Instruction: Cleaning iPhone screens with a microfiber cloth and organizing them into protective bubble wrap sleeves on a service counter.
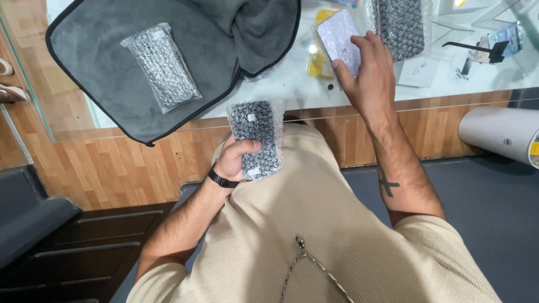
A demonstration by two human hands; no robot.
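- Watching the head cam feed here: my left hand (236,160) is clamped around a dark flat thing in bubble wrap (257,137), thumb across the front, fingers behind. It's held upright, just off the near edge of the desk (292,84), right in front of the beige shirt (303,224).
- There's a black wristband (222,179) on that left wrist.
- My right hand (368,73) is reaching out over the desk, fingers curled on a pale phone-shaped piece in bubble wrap (339,39). Thumb is on its near edge and the fingertips are on its right side, so the hand is gripping it, though I can't tell if it's lifted off the desk or just resting there.
- Under that pale piece, closer to the desk's near edge, something yellow (314,62) pokes out. Can't really make out what it is.
- Just right of the right hand, further back on the desk, sits another dark bubble-wrapped bundle (401,28).
- On the left part of the desk a grey cloth with black trim (112,84) is spread out, one corner hanging over the near edge. A third wrapped packet in clear plastic (161,67) lies on it, tilted diagonally, well apart from both hands.
- Far right end of the desk has some small black and white bits, too small to tell.
- Below the desk on the right there's a white cylinder (499,134) lying on its side.
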